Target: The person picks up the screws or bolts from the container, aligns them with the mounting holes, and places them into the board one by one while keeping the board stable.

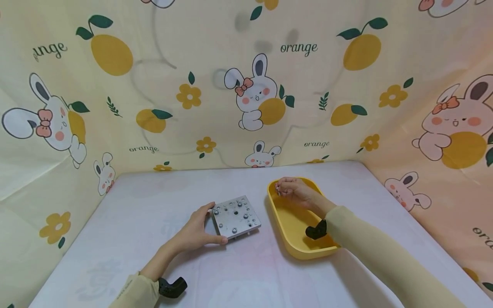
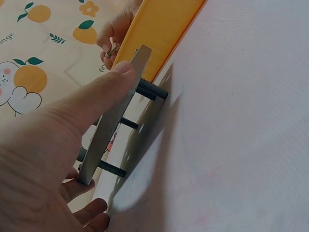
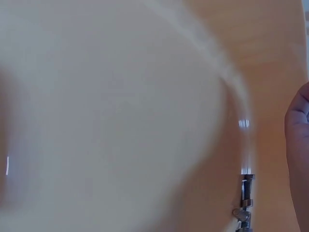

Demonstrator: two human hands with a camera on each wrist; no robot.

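My left hand grips a square metal plate by its edges, thumb at the near side and fingers at the far left corner. Bolts stand in several of the plate's holes, and in the left wrist view their threaded shanks poke out underneath, above the tabletop. To the right, my right hand is over the far end of a yellow bin. Its fingertips pinch a small metal bolt. More bolts lie against the bin's inner wall in the right wrist view.
The white-covered table carries the plate and bin side by side. A cloth backdrop printed with rabbits and oranges encloses the back and both sides. Black wrist mounts sit on both sleeves.
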